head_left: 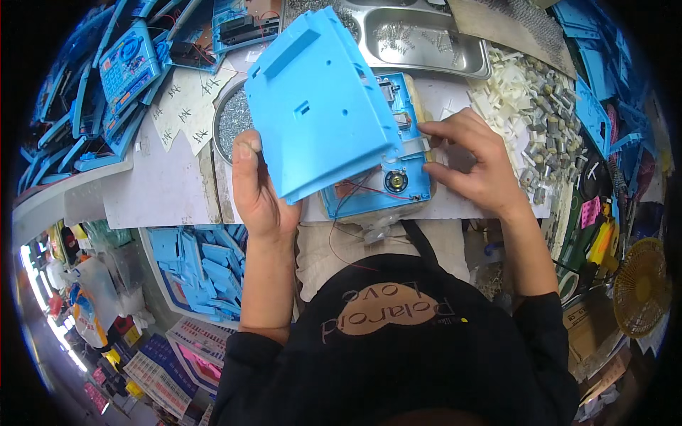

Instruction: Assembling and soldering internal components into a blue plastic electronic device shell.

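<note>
One blue panel [323,106] tilts at 12 o'clock, partly hiding an open blue case [419,184] at 1; left hand [264,192] grips the panel's 8 o'clock edge. Right hand [486,163], thumb and forefinger spread, is at the case's 3 o'clock side, near a grey strip [415,147]; from where I stand, contact unclear.

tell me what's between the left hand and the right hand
In the head view, the blue cover, held by the left hand, then part of the open blue case with its round speaker, nearer the right hand.
</note>
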`<action>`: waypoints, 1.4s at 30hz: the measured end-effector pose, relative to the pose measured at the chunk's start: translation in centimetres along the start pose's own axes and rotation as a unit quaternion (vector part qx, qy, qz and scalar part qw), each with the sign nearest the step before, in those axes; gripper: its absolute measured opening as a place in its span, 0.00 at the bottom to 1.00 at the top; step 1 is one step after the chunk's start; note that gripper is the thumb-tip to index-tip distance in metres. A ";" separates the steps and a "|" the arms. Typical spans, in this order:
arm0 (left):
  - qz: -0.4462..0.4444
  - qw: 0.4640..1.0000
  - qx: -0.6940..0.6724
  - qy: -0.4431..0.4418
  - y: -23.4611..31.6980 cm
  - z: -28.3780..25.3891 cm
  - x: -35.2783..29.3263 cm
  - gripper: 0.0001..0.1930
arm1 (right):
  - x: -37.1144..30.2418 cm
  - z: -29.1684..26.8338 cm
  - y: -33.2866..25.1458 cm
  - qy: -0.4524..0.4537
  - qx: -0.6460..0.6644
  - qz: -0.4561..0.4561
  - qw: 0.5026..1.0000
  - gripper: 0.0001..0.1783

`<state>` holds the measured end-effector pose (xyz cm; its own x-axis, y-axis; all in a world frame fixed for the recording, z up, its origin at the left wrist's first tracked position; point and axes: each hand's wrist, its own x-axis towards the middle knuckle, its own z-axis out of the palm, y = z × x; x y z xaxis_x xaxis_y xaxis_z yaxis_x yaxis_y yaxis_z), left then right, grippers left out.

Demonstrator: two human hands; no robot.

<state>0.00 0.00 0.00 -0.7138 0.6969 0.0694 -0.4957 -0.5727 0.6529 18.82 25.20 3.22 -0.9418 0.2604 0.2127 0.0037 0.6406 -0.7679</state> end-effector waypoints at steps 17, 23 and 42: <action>-0.012 0.996 0.013 0.085 -3.1 -0.3 -0.6 0.09 | 2.3 0.7 0.5 -0.075 -0.115 -0.115 0.984 0.13; -0.017 0.996 0.026 0.088 -2.3 -0.2 -0.6 0.09 | 1.6 -1.2 -0.9 -0.107 -0.108 -0.065 0.986 0.17; 0.143 0.717 0.682 -0.028 1.0 5.6 4.3 0.04 | 1.0 0.1 -2.7 0.078 0.090 0.108 0.987 0.21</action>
<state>-0.78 4.84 5.15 -0.6499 0.6729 0.3532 0.6392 0.2326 0.7330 17.82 23.68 5.50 -0.8619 0.4943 0.1127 0.1257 0.4237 -0.8970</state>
